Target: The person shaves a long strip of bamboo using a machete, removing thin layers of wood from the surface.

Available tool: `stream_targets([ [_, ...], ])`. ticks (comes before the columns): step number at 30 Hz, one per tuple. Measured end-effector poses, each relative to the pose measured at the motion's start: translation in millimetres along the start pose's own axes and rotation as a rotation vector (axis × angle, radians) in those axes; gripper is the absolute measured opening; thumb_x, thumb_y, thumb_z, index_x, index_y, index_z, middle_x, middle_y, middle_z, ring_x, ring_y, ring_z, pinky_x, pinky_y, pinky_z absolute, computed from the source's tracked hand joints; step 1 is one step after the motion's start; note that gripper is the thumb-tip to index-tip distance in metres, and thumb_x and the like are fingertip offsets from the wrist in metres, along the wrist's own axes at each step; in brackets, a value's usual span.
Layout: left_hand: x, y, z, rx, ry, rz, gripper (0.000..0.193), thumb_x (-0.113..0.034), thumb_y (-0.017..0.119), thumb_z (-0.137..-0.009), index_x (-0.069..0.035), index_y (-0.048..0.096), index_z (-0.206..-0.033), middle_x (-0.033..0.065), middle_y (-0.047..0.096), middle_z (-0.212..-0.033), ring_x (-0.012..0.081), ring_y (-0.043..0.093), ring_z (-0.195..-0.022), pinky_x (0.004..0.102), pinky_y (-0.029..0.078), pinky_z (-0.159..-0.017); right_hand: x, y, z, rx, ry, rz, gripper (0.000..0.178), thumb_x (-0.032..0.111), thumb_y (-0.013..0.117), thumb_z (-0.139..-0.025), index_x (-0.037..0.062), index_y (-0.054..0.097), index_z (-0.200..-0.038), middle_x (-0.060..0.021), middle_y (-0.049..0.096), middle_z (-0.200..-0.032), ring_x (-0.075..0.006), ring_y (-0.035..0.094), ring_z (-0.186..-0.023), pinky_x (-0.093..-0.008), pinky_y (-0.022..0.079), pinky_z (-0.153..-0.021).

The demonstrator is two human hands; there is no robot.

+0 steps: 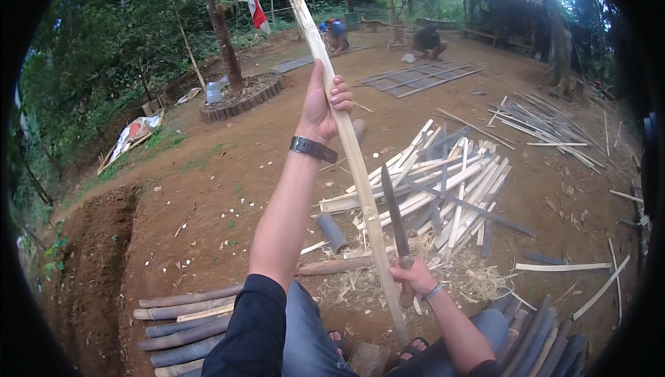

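A long pale split bamboo strip slants from the upper middle of the head view down toward my feet. My left hand is raised, its fingers closed round the strip's upper part. In my right hand, lower down by my knees, I grip the handle of a machete. Its long dark blade points up, just right of the strip. Whether the blade touches the strip I cannot tell. The strip's lower end comes down between my sandalled feet.
A heap of split bamboo lies ahead, with shavings nearer. Bamboo poles are under me at both sides. A dark bamboo piece lies by the heap. Beyond are a lattice frame, two crouching people and a ringed tree.
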State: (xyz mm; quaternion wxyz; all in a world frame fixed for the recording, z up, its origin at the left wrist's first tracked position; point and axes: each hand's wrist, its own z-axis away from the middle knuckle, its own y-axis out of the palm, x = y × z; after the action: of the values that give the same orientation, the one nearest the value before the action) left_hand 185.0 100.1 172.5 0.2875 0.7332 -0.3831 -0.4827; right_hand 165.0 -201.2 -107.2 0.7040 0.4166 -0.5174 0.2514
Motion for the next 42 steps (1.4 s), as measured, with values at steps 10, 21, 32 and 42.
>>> stream_targets([
  [10, 36.1, -25.5, -56.6, -0.363, 0.178, -0.789, 0.066, -0.06, 0.045, -0.09, 0.001, 0.054, -0.114, 0.0127, 0.058, -0.107, 0.0223, 0.056, -0.1, 0.0366, 0.045, -0.088, 15.3, 18.6, -18.9, -0.154, -0.219, 0.12, 0.026, 0.008, 0.077, -0.075, 0.0087, 0.052, -0.066, 0.0041, 0.055, -0.067, -0.0049, 0.049, -0.06, -0.0227, 0.04, -0.057],
  [21, 175.1, -91.3, 287.5, -0.228, -0.336, -1.584, 0.083, -0.024, 0.062, -0.087, -0.002, 0.009, -0.147, 0.0259, 0.027, -0.145, 0.0346, 0.04, -0.129, 0.0414, 0.035, -0.105, 27.7, 1.2, -69.3, -0.667, -0.427, 0.387, 0.026, 0.014, 0.076, -0.075, 0.0024, 0.055, -0.066, -0.0037, 0.06, -0.061, -0.01, 0.055, -0.056, -0.0276, 0.045, -0.055],
  [32, 252.1, -58.9, 253.4, -0.689, 0.837, -1.183, 0.018, -0.022, 0.049, -0.092, -0.006, 0.043, -0.09, 0.0161, 0.055, -0.109, 0.0274, 0.05, -0.112, 0.0458, 0.034, -0.104, -51.4, 47.4, -99.0, -0.832, -0.306, 0.276, 0.031, 0.025, 0.075, -0.075, -0.001, 0.062, -0.066, -0.0123, 0.064, -0.061, -0.0207, 0.062, -0.054, -0.0354, 0.048, -0.055],
  [42, 123.8, -78.9, 216.5, -0.72, 0.837, -1.068, 0.03, -0.029, 0.038, -0.102, -0.006, 0.041, -0.081, 0.0053, 0.047, -0.074, 0.0145, 0.047, -0.073, 0.0325, 0.043, -0.078, -22.7, 26.7, -49.5, -0.459, -0.095, 0.084, 0.028, 0.022, 0.069, -0.084, -0.0042, 0.064, -0.075, -0.0113, 0.066, -0.067, -0.013, 0.056, -0.043, -0.026, 0.043, -0.038],
])
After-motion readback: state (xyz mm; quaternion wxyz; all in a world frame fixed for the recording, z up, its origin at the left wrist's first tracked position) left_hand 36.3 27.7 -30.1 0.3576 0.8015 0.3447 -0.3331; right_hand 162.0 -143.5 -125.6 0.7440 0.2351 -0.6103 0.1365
